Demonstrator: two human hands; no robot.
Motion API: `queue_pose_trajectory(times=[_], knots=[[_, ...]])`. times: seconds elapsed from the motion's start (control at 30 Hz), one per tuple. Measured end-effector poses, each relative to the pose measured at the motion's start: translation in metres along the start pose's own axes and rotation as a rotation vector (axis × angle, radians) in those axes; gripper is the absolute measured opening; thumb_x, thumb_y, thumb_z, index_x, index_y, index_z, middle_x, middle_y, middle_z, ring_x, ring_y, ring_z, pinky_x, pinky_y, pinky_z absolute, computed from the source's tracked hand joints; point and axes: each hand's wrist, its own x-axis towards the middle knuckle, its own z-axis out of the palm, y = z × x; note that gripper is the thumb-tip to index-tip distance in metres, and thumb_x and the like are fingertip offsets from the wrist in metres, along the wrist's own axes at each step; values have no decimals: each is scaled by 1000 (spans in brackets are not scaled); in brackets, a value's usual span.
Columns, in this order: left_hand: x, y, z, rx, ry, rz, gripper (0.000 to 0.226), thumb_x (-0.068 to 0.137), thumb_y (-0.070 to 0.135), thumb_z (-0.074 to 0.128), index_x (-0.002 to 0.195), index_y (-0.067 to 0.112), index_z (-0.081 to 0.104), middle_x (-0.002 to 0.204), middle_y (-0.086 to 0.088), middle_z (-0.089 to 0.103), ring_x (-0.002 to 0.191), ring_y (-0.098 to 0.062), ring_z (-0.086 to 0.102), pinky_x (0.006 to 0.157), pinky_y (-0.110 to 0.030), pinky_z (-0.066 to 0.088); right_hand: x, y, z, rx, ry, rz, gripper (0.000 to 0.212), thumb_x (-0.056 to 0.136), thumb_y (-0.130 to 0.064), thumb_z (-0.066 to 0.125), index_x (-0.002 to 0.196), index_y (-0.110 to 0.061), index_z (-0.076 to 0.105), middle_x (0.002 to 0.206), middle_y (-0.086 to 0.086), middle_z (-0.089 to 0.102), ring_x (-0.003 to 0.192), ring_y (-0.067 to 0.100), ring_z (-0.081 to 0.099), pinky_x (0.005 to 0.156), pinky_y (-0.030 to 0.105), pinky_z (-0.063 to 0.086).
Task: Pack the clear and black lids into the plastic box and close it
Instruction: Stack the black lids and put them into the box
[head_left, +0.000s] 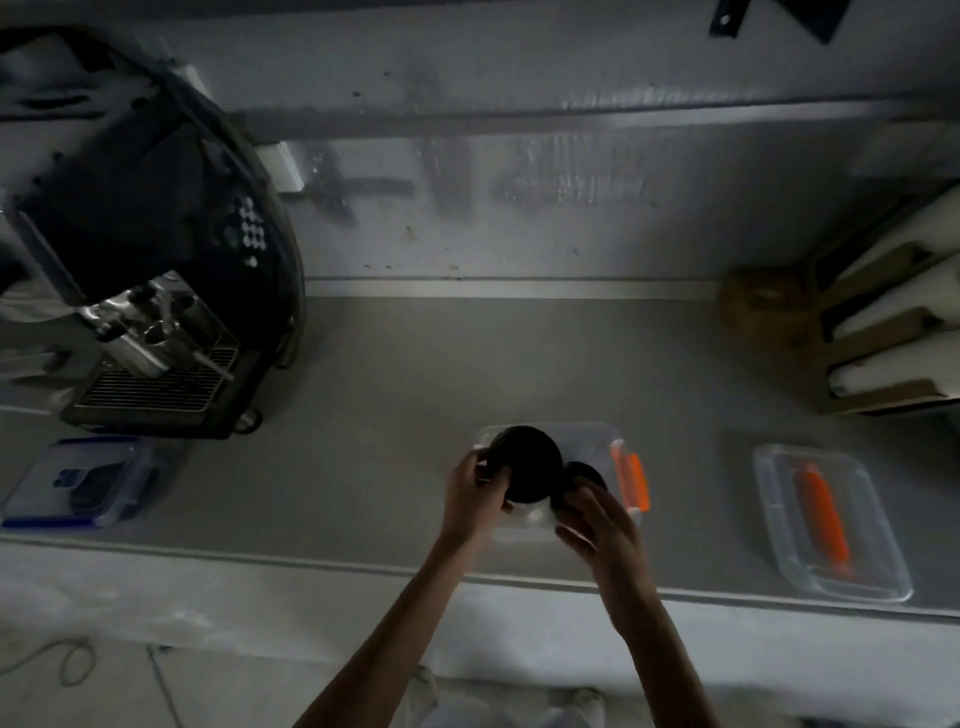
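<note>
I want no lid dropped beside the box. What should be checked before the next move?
1. Plastic box open below both hands: ok.
2. Left hand grips the black lid stack at its edge: ok.
3. Right hand has a hold on the smaller black lid: cannot tell.
4. What already lies inside the box: cannot tell, too dim.
5. Box cover with the orange handle lies apart on the counter, right of the box: ok.

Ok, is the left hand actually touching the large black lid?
Touching. The head view shows the left hand with its fingers curled round the left edge of the large black lid, over the plastic box.
</note>
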Motion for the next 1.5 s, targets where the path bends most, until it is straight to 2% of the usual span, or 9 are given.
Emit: queue_pose_trajectory(times=[0.17, 0.3, 0.53, 0.7, 0.97, 1.1, 1.17, 1.3, 1.5], knots=[[31, 13, 81, 474, -45, 159, 30, 86, 9, 61, 115, 2, 66, 111, -19, 70, 105, -31, 65, 86, -31, 49, -7, -10, -103, 27, 184, 20, 30, 101, -7, 42, 123, -11, 61, 114, 17, 67, 100, 33, 64, 85, 36, 52], [49, 12, 112, 721, -138, 146, 36, 85, 8, 58, 120, 3, 63, 124, -17, 65, 118, -31, 58, 97, -34, 44, -24, -3, -152, 35, 274, 105, 30, 100, -6, 40, 122, -7, 61, 110, 18, 65, 99, 33, 61, 81, 34, 49], [64, -3, 125, 899, -217, 85, 36, 90, 13, 56, 124, 3, 59, 129, -20, 61, 122, -32, 55, 101, -36, 45, -38, 8, -180, 2, 335, 318, 24, 95, 1, 49, 112, -4, 66, 93, 17, 64, 77, 26, 59, 67, 29, 44], [64, -15, 126, 941, -247, 174, 36, 94, 15, 52, 129, 10, 56, 130, -16, 60, 124, -30, 51, 102, -33, 41, -28, 11, -162, -113, 332, 304, 24, 94, 1, 52, 112, -3, 66, 80, 11, 63, 69, 21, 57, 63, 28, 40], [61, -22, 129, 922, -194, 281, 20, 91, 11, 47, 103, 8, 63, 113, -15, 67, 111, -32, 60, 89, -37, 43, 23, 14, -73, -632, 235, -45, 48, 96, -17, 57, 141, -17, 43, 125, 10, 60, 99, 22, 62, 81, 30, 48], [55, -26, 132, 965, -195, 276, 30, 96, 11, 40, 120, 10, 57, 139, -17, 49, 129, -31, 48, 105, -37, 37, 29, 25, -52, -656, 318, -159, 65, 91, -7, 60, 149, -21, 35, 139, 3, 51, 116, 16, 55, 89, 27, 48], [54, -29, 132, 1038, -215, 304, 35, 98, 10, 36, 130, 10, 52, 151, -18, 35, 134, -31, 42, 111, -37, 32, 29, 32, -49, -646, 381, -154, 63, 92, -11, 60, 148, -25, 36, 133, 8, 53, 109, 20, 59, 84, 30, 52], [58, -32, 135, 1094, -220, 340, 38, 100, 10, 35, 135, 7, 47, 150, -16, 40, 137, -28, 39, 115, -34, 28, 29, 35, -45, -541, 405, -111, 59, 93, -15, 59, 145, -35, 38, 124, 10, 54, 101, 34, 65, 85, 52, 57], [54, -33, 138, 1200, -234, 337, 39, 101, 15, 36, 138, 7, 40, 153, -17, 33, 142, -30, 30, 119, -38, 19, 29, 34, -40, -393, 464, -83, 53, 92, -8, 60, 139, -28, 48, 93, 2, 71, 78, 24, 73, 72, 39, 60]])
